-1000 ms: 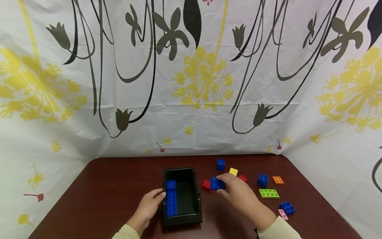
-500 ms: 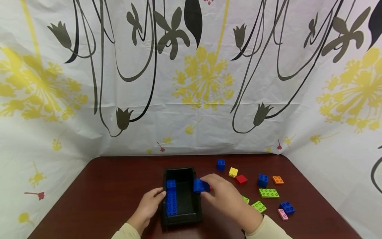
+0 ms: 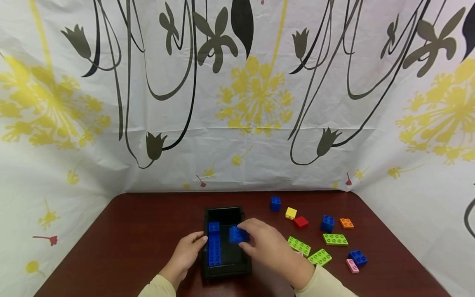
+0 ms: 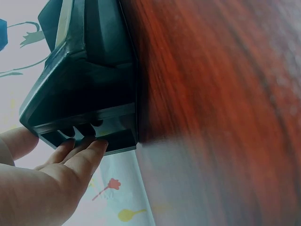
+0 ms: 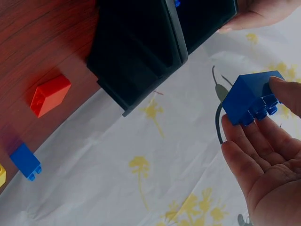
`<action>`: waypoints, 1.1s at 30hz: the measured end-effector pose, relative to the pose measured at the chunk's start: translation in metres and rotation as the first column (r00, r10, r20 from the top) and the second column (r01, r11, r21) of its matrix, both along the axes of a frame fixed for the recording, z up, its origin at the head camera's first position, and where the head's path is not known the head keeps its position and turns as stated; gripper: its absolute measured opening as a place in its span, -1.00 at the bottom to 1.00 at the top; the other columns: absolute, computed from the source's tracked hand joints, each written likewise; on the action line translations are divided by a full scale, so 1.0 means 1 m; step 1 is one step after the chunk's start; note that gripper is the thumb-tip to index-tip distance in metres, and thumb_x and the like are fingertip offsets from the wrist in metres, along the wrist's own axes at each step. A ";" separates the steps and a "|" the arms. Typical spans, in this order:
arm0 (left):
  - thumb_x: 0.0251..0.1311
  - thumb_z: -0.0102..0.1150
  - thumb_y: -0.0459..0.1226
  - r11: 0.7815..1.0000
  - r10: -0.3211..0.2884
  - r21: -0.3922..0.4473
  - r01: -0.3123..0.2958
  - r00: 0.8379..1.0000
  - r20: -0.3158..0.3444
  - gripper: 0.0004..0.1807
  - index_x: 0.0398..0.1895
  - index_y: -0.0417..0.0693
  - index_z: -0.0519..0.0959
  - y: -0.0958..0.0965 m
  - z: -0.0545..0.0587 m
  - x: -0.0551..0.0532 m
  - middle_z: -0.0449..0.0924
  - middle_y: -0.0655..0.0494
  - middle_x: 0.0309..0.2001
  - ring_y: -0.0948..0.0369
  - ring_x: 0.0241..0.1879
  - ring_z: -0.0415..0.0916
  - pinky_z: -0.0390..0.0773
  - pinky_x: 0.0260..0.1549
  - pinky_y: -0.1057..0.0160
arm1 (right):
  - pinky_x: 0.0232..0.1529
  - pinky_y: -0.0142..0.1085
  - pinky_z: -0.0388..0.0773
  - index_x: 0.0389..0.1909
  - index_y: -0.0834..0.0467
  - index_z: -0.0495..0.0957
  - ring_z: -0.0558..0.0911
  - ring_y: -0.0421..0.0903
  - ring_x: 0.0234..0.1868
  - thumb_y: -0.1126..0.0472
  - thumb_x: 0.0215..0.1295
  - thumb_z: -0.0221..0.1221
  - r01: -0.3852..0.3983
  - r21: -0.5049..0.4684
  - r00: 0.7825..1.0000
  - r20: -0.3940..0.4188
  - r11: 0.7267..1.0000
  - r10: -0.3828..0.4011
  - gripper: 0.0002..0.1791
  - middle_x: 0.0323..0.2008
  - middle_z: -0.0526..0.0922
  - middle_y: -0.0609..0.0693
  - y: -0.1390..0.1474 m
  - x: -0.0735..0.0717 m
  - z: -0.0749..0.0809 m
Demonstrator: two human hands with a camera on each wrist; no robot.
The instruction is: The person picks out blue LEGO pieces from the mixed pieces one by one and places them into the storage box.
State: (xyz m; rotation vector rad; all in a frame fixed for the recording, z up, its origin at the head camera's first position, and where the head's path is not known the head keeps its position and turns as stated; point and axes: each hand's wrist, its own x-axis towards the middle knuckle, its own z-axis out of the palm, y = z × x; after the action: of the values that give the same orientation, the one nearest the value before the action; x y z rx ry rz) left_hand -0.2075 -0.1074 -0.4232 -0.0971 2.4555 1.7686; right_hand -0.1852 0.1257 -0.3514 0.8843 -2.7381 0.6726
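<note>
My right hand (image 3: pixel 269 247) pinches a blue toy building brick (image 3: pixel 236 234) over the right part of a black bin (image 3: pixel 227 272). In the right wrist view the brick (image 5: pixel 244 96) is tilted, its studs facing the fingers, with the thumb on one side and fingertips on the other. At the bin's left wall my left hand (image 3: pixel 187 251) grips it. The left wrist view shows the thumb at the rim and the fingers (image 4: pixel 87 157) at an opening in the outer wall. Blue bricks (image 3: pixel 214 249) line the inside of the left wall, with a smaller blue one (image 3: pixel 213 227) behind.
Right of the bin lie green bricks (image 3: pixel 320 257), a red brick (image 3: pixel 301 222), a yellow one (image 3: pixel 291 213), an orange one (image 3: pixel 346 223) and a pink one (image 3: pixel 352 266). Other blue bricks (image 3: pixel 328 223) stand among them. A patterned cloth (image 3: pixel 237 173) hangs behind the table.
My right hand has carried the blue brick leftward from the loose bricks to over the bin, uncovering green bricks on the table. My left hand stays on the bin.
</note>
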 end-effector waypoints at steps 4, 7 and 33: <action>0.42 0.00 -0.15 1.000 -0.005 -0.007 0.005 1.000 -0.004 -0.45 0.29 -0.40 0.34 0.000 0.000 0.001 0.32 -0.39 0.27 -0.28 0.24 0.29 0.44 0.07 -0.21 | -0.17 -0.31 0.64 0.03 0.19 0.59 0.59 -0.20 -0.19 0.16 0.19 0.34 -0.006 0.016 1.000 -0.003 1.000 0.006 -0.61 -0.05 0.62 0.00 -0.004 0.000 -0.001; 0.42 -0.01 -0.16 1.000 -0.004 -0.006 0.004 1.000 -0.004 -0.45 0.30 -0.39 0.34 -0.001 0.000 0.001 0.32 -0.39 0.28 -0.28 0.25 0.28 0.43 0.08 -0.21 | -0.11 -0.25 0.65 0.03 0.18 0.59 0.61 -0.16 -0.11 0.15 0.20 0.34 -0.016 0.032 1.000 0.002 0.999 0.016 -0.61 -0.05 0.63 0.00 -0.008 -0.001 -0.002; 0.42 0.01 -0.15 1.000 0.001 0.000 -0.001 1.000 -0.015 -0.46 0.28 -0.39 0.36 0.001 -0.002 0.000 0.35 -0.38 0.26 -0.27 0.23 0.31 0.44 0.06 -0.21 | -0.07 -0.27 0.63 0.03 0.15 0.61 0.63 -0.13 -0.01 0.12 0.18 0.34 -0.047 0.309 0.999 0.023 0.950 0.042 -0.60 -0.04 0.65 -0.01 -0.033 -0.012 -0.007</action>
State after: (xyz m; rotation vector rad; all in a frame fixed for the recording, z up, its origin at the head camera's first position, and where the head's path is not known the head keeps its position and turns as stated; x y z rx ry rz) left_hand -0.2078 -0.1069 -0.4249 -0.0852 2.4660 1.7769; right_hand -0.1974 0.0927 -0.3585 1.0083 -2.8950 0.2576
